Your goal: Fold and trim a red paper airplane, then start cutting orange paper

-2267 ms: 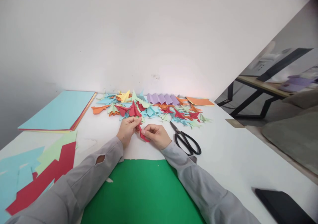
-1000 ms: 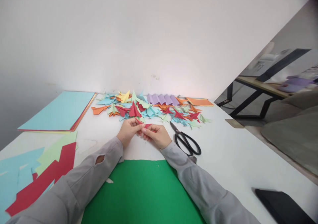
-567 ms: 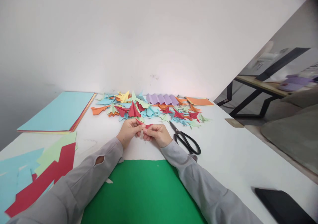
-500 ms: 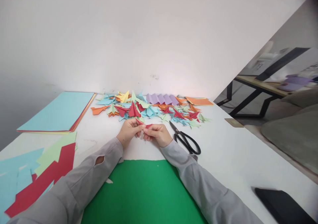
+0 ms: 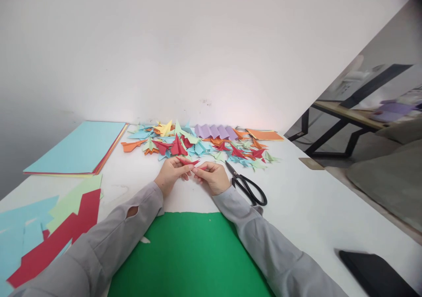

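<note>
Scraps (image 5: 64, 231): cut pieces at near left, unmoved.
Stack (image 5: 77, 147): blue sheet on top, far left, unmoved.
Left hand (image 5: 169, 174): thumb and fingers closed, pinching the red paper (image 5: 188, 161); hardly moved.
Red paper: up between the hands, off the green sheet (image 5: 194, 251) and near side of the planes (image 5: 178, 146); its pointed end now shows more fully to the right.
Right hand (image 5: 216, 178): has shifted slightly right; thumb and finger nearly together on a red sliver, seemingly part of that piece.
Scissors (image 5: 253, 190): right of the right hand, unmoved.
Meaning: the piece seems still being worked by hand.
</note>
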The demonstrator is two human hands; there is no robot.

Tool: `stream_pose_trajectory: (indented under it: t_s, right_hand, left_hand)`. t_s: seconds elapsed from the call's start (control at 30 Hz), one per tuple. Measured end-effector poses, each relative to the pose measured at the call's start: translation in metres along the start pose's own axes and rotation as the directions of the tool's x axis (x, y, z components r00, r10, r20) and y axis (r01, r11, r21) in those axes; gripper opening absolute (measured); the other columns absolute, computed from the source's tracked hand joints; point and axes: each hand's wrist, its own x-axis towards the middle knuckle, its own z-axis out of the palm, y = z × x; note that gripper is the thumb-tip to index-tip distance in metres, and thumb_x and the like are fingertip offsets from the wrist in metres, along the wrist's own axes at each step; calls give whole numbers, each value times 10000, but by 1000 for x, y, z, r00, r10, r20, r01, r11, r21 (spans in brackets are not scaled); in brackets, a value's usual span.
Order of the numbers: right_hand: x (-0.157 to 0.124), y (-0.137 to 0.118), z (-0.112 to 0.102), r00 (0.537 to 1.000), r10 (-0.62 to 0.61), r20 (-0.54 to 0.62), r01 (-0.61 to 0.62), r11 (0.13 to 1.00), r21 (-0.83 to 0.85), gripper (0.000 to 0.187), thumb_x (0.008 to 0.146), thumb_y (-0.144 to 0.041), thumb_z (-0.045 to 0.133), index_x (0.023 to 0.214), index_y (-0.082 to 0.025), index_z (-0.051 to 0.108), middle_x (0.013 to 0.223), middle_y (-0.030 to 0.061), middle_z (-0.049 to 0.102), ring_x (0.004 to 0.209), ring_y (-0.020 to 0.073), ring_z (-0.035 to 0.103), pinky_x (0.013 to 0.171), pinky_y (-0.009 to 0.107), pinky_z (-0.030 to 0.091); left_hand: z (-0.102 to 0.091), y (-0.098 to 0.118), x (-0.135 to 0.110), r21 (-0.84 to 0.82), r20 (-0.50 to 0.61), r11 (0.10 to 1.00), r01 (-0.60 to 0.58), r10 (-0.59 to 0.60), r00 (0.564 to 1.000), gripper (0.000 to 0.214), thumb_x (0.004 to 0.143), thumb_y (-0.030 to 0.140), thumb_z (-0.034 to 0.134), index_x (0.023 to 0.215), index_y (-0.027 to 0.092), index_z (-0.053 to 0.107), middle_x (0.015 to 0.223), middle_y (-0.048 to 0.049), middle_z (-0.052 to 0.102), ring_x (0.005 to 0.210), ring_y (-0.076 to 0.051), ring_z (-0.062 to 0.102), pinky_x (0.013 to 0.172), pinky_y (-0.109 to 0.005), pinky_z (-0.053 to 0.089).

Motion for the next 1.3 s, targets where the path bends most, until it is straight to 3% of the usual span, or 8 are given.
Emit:
stream_pose_trajectory:
  t_s: [0.2, 0.47, 0.7, 1.3]
  right_hand:
    - [0, 1, 0, 1000, -8, 9, 8, 1000, -10, 280, 457, -357, 827, 488, -148, 643, 443, 10, 630, 344, 69, 495, 357, 187, 394]
    - [1, -1, 0, 1000, 26, 15, -28, 993, 117, 434, 573, -557, 701, 538, -126, 673, 494, 53, 653, 370, 94, 534, 327, 188, 394]
    - [1, 3, 1, 997, -56, -48, 61, 993, 99, 275, 467, -343, 822, 632, -175, 681, 549, -12, 649, 449, 97, 544, 352, 189, 431]
    - [3, 6, -3, 996, -80, -26, 80, 997, 0, 281, 478, -380, 812, 525, -162, 642, 468, -12, 627, 362, 72, 482, 362, 198, 389]
  left_hand:
    - [-1, -2, 1, -15, -7, 1000, -9, 9, 1000, 258, 564, 297, 754, 659, 131, 581, 464, 12, 568, 409, -85, 499, 423, -213, 367]
    - [1, 1, 0, -65, -44, 998, 14, -17, 999, 261, 540, 283, 762, 651, 127, 584, 459, 2, 580, 398, -85, 496, 420, -208, 365]
    - [0, 0, 0, 16, 20, 1000, 1, -2, 1000, 230, 544, 281, 761, 641, 118, 630, 456, 0, 569, 421, -91, 499, 415, -210, 364]
    - [1, -1, 0, 91, 25, 995, -29, 27, 999, 276, 513, 284, 775, 647, 118, 601, 406, 27, 538, 367, -80, 466, 392, -213, 368]
